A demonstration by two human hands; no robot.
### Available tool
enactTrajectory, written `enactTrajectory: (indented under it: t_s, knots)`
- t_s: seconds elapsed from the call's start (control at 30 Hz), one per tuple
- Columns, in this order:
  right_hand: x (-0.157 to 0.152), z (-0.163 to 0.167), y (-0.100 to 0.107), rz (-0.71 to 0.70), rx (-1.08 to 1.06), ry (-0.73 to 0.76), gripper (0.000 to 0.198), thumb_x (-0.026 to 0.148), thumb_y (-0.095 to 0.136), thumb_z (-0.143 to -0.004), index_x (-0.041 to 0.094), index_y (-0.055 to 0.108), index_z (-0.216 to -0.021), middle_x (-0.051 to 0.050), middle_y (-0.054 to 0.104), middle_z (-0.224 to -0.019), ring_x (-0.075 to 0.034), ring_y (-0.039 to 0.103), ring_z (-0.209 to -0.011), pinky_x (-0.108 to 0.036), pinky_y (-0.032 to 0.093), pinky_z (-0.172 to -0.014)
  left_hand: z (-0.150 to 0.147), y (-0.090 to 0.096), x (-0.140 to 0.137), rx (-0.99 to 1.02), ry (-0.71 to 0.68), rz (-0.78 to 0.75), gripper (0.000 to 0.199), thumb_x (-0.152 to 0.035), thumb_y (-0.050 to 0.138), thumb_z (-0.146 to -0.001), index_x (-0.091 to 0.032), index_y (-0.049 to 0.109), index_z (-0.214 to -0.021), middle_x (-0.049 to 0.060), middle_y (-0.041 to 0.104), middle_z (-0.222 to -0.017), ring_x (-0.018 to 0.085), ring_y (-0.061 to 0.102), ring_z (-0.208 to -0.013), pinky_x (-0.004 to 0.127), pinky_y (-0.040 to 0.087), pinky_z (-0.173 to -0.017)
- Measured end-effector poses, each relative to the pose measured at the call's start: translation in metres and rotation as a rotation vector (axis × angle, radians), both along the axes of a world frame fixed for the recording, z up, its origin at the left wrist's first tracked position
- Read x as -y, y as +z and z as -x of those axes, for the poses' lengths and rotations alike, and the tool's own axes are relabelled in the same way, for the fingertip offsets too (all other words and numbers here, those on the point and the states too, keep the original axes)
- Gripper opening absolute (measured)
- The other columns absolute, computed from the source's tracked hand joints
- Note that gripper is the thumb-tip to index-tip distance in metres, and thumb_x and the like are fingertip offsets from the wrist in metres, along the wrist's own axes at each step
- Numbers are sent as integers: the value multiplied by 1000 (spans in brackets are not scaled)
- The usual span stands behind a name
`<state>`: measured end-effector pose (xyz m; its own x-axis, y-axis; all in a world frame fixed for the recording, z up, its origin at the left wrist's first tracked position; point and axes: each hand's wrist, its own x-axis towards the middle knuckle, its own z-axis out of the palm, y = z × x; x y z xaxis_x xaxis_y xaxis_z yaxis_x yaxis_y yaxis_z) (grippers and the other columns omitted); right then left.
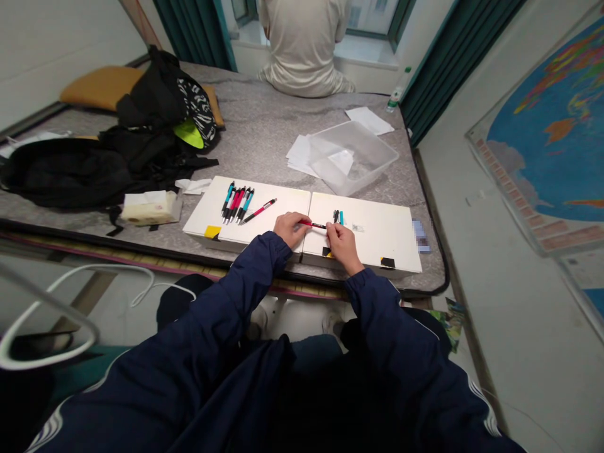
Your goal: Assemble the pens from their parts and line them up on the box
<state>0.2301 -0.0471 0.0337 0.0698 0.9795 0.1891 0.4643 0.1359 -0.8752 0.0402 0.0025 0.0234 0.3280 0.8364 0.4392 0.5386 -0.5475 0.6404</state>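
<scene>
A red and black pen [317, 225] is held level between my two hands, above the seam of two white boxes. My left hand [290, 230] pinches its red end, and my right hand [343, 245] grips the black end. On the left white box [201, 217] lies a row of several pens [237, 202] in blue, red and black. One red pen [258, 211] rests at a slant beside them. Small black and teal pen parts [338, 217] lie on the right white box [391, 233], just beyond my right hand.
A clear plastic bin [372, 165] and white papers [301, 154] lie behind the boxes. A tissue pack [150, 207] and black bags [66, 170] are at left. A person [306, 44] sits by the window; a bottle [394, 99] stands at the far right corner.
</scene>
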Motion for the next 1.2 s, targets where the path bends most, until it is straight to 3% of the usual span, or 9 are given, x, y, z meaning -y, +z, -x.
enactTrajectory:
  t_s: [0.7, 1.2]
  knots:
    - [-2, -1, -2, 0, -20, -7, 50, 60, 40, -92, 21, 48, -61, 3, 45, -49, -14, 43, -51, -26, 32, -51, 1, 0, -1, -25, 7, 18, 18, -34, 65, -80, -22, 70, -93, 4, 72, -91, 22, 63, -87, 37, 48, -85]
    - [-3, 0, -4, -13, -15, -25, 52, 63, 40, -90, 21, 50, -62, 2, 45, -50, -15, 44, -53, -26, 33, -53, -1, -4, -2, 69, -7, 75, 18, -31, 66, -79, -21, 71, -92, 3, 73, -91, 20, 64, -88, 35, 49, -86]
